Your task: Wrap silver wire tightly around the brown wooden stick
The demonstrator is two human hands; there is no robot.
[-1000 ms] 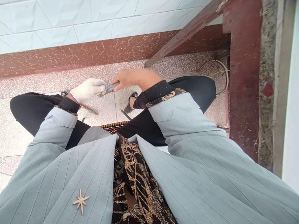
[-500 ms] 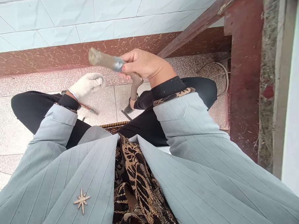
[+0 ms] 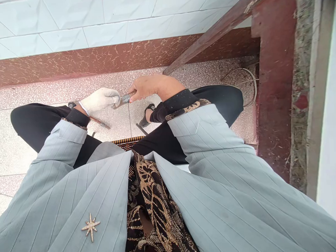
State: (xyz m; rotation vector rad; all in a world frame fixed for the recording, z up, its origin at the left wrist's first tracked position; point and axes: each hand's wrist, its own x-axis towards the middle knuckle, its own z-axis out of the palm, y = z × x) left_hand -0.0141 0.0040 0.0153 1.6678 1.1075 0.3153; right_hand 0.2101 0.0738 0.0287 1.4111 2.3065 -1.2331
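My right hand (image 3: 152, 86), bare, is closed round a short tool (image 3: 125, 99) with a metal-wrapped neck; most of its handle is hidden in my fist. The tool's head is down at the fingers of my left hand (image 3: 100, 100), which wears a white glove and is closed over something I cannot make out, low above the speckled floor tile (image 3: 120, 122). Both hands meet between my knees, in front of my black trousers and grey striped jacket sleeves.
A thin metal rod (image 3: 99, 122) lies on the floor under my left wrist. A reddish tiled skirting (image 3: 70, 63) and white wall tiles run across the back. A slanted wooden beam (image 3: 216, 27) and a red door frame (image 3: 274, 80) stand right, with a wire loop (image 3: 245, 81) on the floor.
Half a second ago my right hand was raised with the tool up at skirting height. It has come back down, and the tool's head is again at my gloved left hand.
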